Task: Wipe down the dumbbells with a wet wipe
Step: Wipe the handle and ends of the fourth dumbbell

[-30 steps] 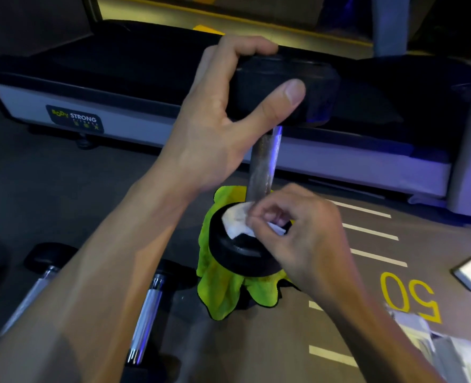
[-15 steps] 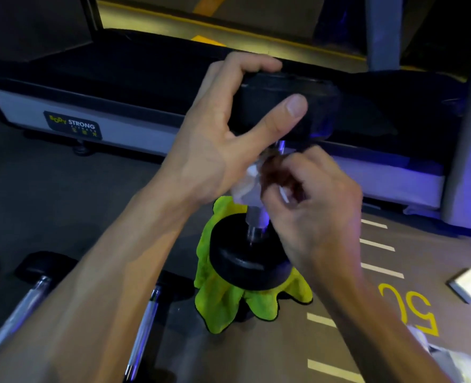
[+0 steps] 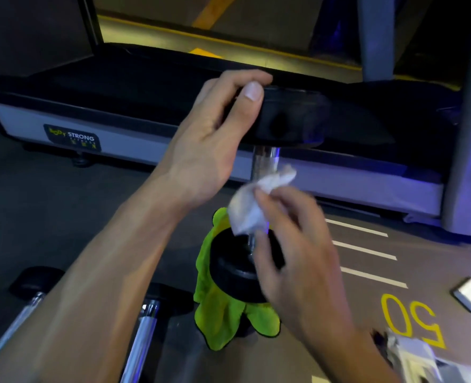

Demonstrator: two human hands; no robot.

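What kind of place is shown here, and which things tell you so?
Most likely a gym. A treadmill with a "Body Strong" label stands behind, a dumbbell stands on end on a green cloth, and the floor has painted lines and a yellow "50".

At frame centre, the left hand (image 3: pixel 209 145) grips the upright dumbbell's (image 3: pixel 264 164) top; the right hand (image 3: pixel 292 252) holds a wet wipe (image 3: pixel 248 211) against its handle.

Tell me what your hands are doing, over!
Left hand grips upright dumbbell's top end. Right hand pinches wet wipe against the handle. Lower end sits on green cloth. Nothing in the way.
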